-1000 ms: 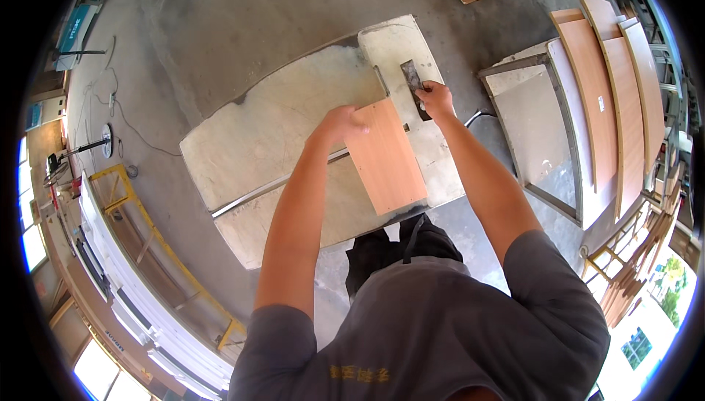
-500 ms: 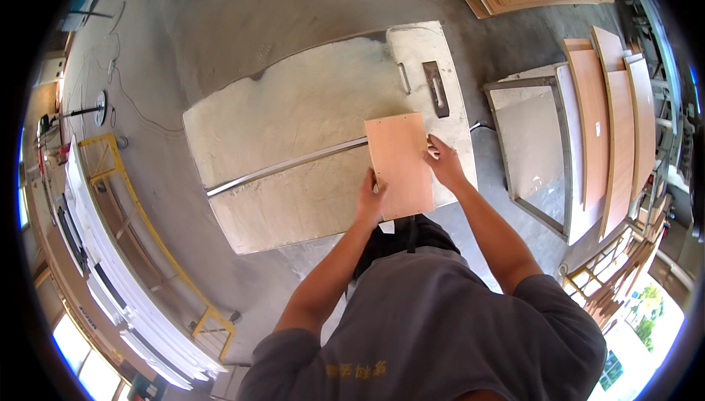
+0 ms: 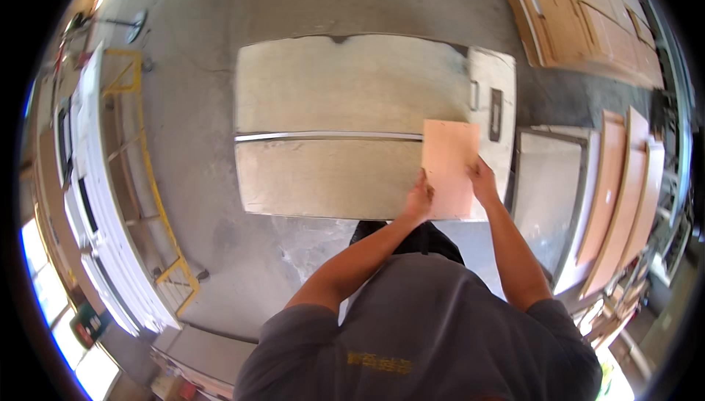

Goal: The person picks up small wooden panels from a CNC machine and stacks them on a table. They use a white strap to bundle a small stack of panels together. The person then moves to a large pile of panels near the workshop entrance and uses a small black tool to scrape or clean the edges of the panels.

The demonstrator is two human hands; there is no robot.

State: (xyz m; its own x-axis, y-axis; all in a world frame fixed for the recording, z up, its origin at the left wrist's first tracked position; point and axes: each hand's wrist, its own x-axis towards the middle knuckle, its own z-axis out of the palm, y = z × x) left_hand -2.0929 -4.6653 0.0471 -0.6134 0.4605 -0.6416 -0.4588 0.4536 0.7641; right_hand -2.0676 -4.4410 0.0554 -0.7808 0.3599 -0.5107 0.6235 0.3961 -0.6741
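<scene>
A small rectangular light wood-coloured board (image 3: 449, 159) is over the right part of a worn, pale worktable (image 3: 316, 92), near its front edge. My left hand (image 3: 420, 197) is closed on the board's left edge. On the right edge, my right hand (image 3: 482, 179) grips the same board, its fingers partly hidden. Whether the board rests on the tabletop or is just above it, I cannot tell. Beyond it to the right are a dark, elongated slotted piece (image 3: 496, 116) and a narrow, pale handle-like piece (image 3: 474, 95).
A metal strip (image 3: 330, 136) runs lengthwise across the table. To the right, a framed panel (image 3: 547, 188) and several wood-coloured boards (image 3: 613, 195) stand close by. More panels (image 3: 580, 19) are stacked at the far right. A yellow-framed rack (image 3: 150, 173) with white panels (image 3: 103, 210) stands left.
The view has turned, so the table looks straighter and the board sits further right in the picture. Both hands keep their hold on the board's edges.
</scene>
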